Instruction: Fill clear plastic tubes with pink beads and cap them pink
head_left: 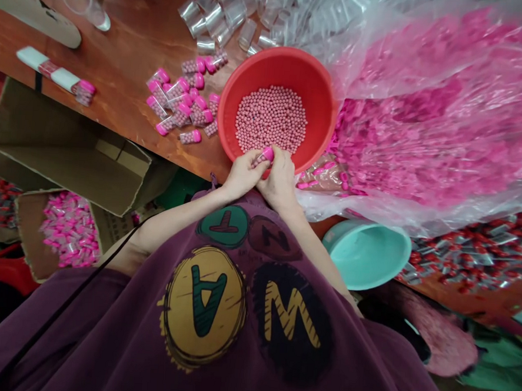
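Observation:
Over the near rim of a red bowl (229, 87), my left hand (243, 175) is closed around a small clear bottle (258, 160) with pink beads inside. The bottle has a pink cap (267, 153) and lies tilted. My right hand (281, 176) is closed at its capped end, fingers pressed against the cap. Many loose pink beads (272, 116) cover the bottom of the bowl. To the left of the bowl lies a group of filled, pink-capped bottles (178, 99) on the wooden table (130, 93).
Clear empty bottles (228, 13) are heaped behind the bowl. A plastic bag of pink caps (429, 111) spreads on the right, above a turquoise basin (367, 255). Below the table's left edge stand an open cardboard box (69, 148) and a box of pink-capped bottles (71, 228).

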Action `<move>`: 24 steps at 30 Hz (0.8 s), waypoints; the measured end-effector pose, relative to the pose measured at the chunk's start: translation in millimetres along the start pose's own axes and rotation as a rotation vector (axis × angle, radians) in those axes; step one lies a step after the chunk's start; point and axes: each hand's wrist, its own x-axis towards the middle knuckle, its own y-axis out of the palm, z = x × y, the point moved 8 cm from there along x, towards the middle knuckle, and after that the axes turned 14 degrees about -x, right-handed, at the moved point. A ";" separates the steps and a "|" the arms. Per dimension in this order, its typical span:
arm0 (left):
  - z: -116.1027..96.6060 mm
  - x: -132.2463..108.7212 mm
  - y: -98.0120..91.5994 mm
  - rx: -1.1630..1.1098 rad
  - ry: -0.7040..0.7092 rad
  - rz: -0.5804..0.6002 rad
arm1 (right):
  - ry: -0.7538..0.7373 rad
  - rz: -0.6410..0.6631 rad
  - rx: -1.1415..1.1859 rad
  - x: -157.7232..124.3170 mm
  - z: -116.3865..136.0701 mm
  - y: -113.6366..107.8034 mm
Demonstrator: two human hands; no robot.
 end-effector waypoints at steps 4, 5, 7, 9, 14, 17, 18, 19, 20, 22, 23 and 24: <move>7.0 0.5 0.9 0.044 0.003 0.032 | -0.004 0.038 0.009 3.6 -4.1 0.5; 8.6 0.2 0.2 0.038 -0.002 0.027 | -0.011 0.039 0.016 4.5 -4.5 0.6; 11.1 -0.6 -1.9 0.011 -0.016 0.009 | -0.026 0.047 0.022 6.4 -4.1 2.3; 14.6 -1.4 -4.8 -0.038 -0.056 -0.014 | -0.028 0.063 0.013 8.4 -2.4 6.2; 28.6 -4.0 -22.0 -0.095 -0.230 -0.124 | -0.019 0.196 0.016 12.7 14.9 30.1; 29.2 -2.3 -43.4 -0.038 -0.253 -0.164 | -0.061 0.281 0.110 11.2 35.4 46.0; 24.4 1.0 -54.2 -0.007 -0.204 -0.162 | -0.086 0.295 0.176 9.4 41.4 49.1; 17.5 5.7 -68.0 0.027 -0.132 -0.162 | -0.104 0.300 0.263 6.7 44.6 50.5; 8.9 11.8 -85.0 0.067 -0.042 -0.169 | -0.091 0.273 0.359 4.1 41.8 48.9; -6.2 26.7 -130.1 0.141 0.110 -0.255 | 0.040 0.129 0.513 -3.2 13.8 38.9; -13.5 34.7 -155.4 0.193 0.178 -0.331 | 0.135 0.034 0.550 -9.5 -9.7 32.2; -20.4 43.0 -176.8 0.270 0.238 -0.388 | 0.249 -0.063 0.548 -18.2 -38.2 25.6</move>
